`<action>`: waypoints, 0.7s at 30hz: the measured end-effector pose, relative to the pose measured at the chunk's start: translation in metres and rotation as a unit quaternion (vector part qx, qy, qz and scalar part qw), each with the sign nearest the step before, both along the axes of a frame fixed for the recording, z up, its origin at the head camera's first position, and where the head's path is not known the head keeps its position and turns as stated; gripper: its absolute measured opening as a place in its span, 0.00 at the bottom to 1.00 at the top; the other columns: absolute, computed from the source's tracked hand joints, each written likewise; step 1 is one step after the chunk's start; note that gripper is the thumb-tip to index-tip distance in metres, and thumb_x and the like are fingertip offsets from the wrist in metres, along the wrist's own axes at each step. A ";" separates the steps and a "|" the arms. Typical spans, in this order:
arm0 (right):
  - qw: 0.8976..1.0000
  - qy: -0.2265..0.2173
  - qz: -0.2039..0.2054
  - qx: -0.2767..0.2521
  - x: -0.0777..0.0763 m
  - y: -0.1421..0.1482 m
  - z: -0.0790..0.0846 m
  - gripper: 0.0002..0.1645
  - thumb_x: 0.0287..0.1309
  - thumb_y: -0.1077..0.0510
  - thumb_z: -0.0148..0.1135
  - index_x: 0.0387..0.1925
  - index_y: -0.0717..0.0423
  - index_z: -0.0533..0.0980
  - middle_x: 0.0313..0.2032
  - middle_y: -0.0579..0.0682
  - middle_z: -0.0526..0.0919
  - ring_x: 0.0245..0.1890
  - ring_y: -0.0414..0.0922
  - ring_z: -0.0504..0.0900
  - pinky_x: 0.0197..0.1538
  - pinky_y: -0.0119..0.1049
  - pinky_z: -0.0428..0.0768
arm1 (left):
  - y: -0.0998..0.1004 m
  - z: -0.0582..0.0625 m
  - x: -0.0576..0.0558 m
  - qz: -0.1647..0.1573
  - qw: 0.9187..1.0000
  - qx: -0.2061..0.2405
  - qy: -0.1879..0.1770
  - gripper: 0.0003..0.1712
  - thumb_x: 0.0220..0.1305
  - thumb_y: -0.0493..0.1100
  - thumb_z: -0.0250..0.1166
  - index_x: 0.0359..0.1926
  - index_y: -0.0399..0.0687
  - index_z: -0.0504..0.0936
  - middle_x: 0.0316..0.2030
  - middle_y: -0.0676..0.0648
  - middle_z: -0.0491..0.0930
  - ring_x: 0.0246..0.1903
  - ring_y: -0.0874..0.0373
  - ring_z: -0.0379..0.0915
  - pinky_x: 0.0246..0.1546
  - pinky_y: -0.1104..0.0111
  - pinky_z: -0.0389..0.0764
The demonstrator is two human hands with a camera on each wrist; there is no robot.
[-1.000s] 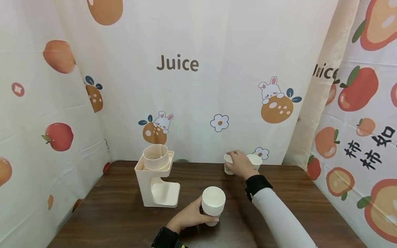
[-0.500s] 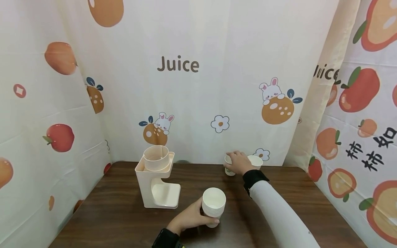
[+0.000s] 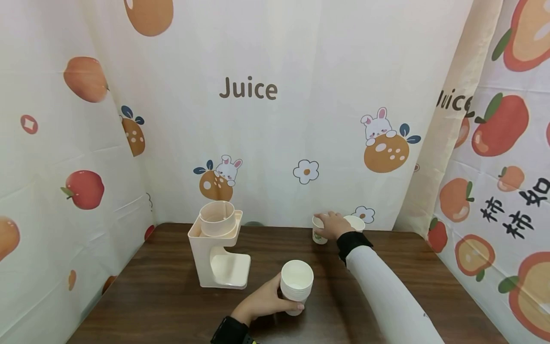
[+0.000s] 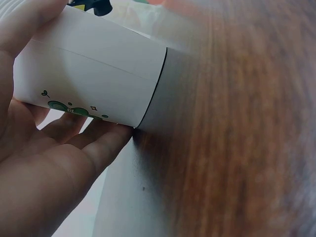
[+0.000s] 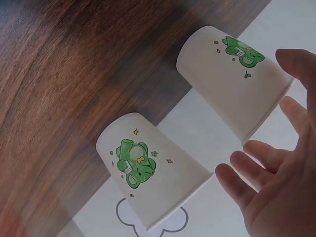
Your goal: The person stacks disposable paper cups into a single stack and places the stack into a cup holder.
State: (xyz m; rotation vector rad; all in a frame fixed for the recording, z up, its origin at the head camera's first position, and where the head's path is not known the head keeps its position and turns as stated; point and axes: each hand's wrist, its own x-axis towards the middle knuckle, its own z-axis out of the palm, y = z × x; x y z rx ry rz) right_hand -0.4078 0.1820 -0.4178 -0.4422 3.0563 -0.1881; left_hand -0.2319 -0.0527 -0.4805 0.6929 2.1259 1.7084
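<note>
In the head view my left hand (image 3: 265,298) grips a stack of white paper cups (image 3: 296,288) near the table's front, thumb and fingers round its side. The left wrist view shows the bottom cup (image 4: 94,69) of this stack, with a green print. At the back of the table stand two more paper cups, a left one (image 3: 320,237) and a right one (image 3: 355,222). My right hand (image 3: 335,226) reaches over the left one's rim. In the right wrist view its loosely spread fingers (image 5: 254,165) lie about that rim; firm contact cannot be made out.
A cream dispenser-like stand (image 3: 202,258) with a round open container (image 3: 217,219) on top stands on the table's left. Printed curtains (image 3: 275,134) enclose the back and both sides of the brown wooden table (image 3: 163,306).
My right hand has shifted slightly at the left back cup, its wrist drawing a little to the left. The left hand and the stack hold still. The head view has shifted slightly.
</note>
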 end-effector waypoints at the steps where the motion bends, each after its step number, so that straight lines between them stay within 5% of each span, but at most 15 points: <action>1: 1.000 -0.001 0.000 -0.003 0.001 0.000 0.001 0.33 0.60 0.42 0.56 0.64 0.47 0.65 0.59 0.65 0.69 0.56 0.63 0.65 0.56 0.63 0.67 | 0.000 0.000 0.000 0.000 1.000 0.000 0.001 0.44 0.50 0.48 0.72 0.65 0.63 0.58 0.54 0.55 0.72 0.53 0.60 0.67 0.56 0.49 0.64; 12: 0.999 -0.008 -0.021 -0.038 0.000 -0.004 -0.001 0.31 0.54 0.42 0.63 0.56 0.49 0.68 0.49 0.63 0.72 0.43 0.57 0.72 0.43 0.56 0.80 | 0.000 0.002 0.001 -0.001 1.000 -0.003 -0.002 0.44 0.50 0.48 0.72 0.65 0.62 0.58 0.54 0.55 0.72 0.53 0.60 0.67 0.57 0.49 0.63; 21: 0.999 -0.006 -0.013 -0.044 0.007 -0.004 -0.002 0.27 0.54 0.41 0.63 0.55 0.42 0.72 0.51 0.62 0.72 0.46 0.58 0.72 0.43 0.57 0.79 | 0.000 0.001 0.000 0.000 1.000 -0.003 0.002 0.44 0.50 0.49 0.72 0.65 0.63 0.58 0.54 0.55 0.72 0.53 0.60 0.66 0.57 0.48 0.63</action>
